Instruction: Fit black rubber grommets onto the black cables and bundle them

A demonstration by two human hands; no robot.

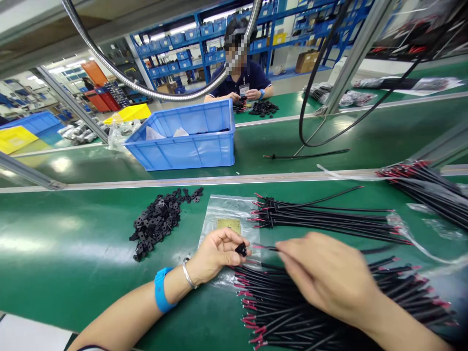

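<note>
Between the thumb and fingers of my left hand (221, 251) is a small black plastic clip (241, 249). My right hand (325, 273) pinches a black cable (269, 248) near its red-wired end, which points left at the clip with a small gap between them. Below my right hand lies a big bundle of black cables (285, 297) with red wire ends. A smaller row of cables (321, 214), with black pieces near their left ends, lies behind it. A clear plastic bag (215, 207) with a yellowish piece (229, 225) is under and behind my left hand.
A pile of black clips (157, 222) sits to the left. Beyond the metal rail (256, 177) stand a blue crate (190, 151) and a single cable (307, 155). More cables (431, 190) lie at right. A co-worker (237, 73) sits opposite. A metal hose (164, 96) hangs overhead.
</note>
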